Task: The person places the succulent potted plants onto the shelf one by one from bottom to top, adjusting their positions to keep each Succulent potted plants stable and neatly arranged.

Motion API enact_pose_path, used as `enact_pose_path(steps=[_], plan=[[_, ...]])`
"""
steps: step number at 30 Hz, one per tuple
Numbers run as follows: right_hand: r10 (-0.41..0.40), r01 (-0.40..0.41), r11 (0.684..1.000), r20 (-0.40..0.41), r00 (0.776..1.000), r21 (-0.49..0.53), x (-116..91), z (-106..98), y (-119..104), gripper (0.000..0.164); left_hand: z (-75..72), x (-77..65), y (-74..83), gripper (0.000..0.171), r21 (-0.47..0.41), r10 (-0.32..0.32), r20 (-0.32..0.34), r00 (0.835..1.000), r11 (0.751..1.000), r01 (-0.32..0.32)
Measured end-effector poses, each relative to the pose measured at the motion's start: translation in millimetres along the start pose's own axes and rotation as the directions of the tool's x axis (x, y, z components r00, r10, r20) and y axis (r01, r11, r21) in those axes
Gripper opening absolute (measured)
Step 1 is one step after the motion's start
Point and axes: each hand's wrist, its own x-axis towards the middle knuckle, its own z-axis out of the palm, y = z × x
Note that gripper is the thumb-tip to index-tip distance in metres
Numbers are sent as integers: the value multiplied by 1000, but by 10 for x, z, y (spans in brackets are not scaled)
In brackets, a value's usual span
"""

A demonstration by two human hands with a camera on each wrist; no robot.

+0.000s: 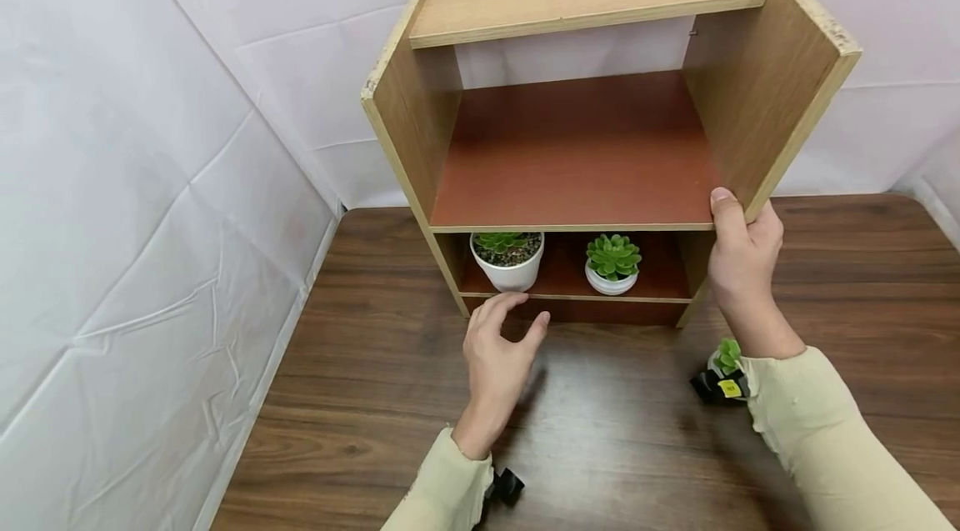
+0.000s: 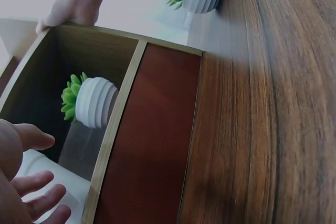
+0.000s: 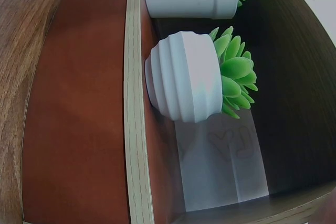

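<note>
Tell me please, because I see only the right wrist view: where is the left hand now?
Observer: The left hand is in front of the bigger pot; whether it touches, I cannot tell.

Operator: Thank you. Is there also some plant outside the shelf?

Observer: Yes, the head view shows one plant on the table, to the right of the shelf and partly hidden by the right sleeve.
</note>
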Motion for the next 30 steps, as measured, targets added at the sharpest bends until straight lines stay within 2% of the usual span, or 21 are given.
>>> enact_pose_path(steps=[4,11,19,24,30], plan=[[-4,4,1000,3,1000,23,6,-2,8,11,-36,-15,-36,27,-2,-14,-14,1000,1000,14],[-12,12,999,2,1000,-38,17,-8,0,10,-97,-7,-88,27,-13,-38,-37,999,999,38],[-14,13,997,-7,1000,-69,3,-8,-5,10,-148,7,-123,25,-54,-19,-85,996,998,14],[-12,12,999,1,1000,-52,2,-5,-9,11,-170,17,-144,21,-71,-4,-127,992,997,-5],[-10,9,998,-8,1000,-67,11,-8,2,11,-210,48,-172,18,-77,-12,-161,987,997,0]])
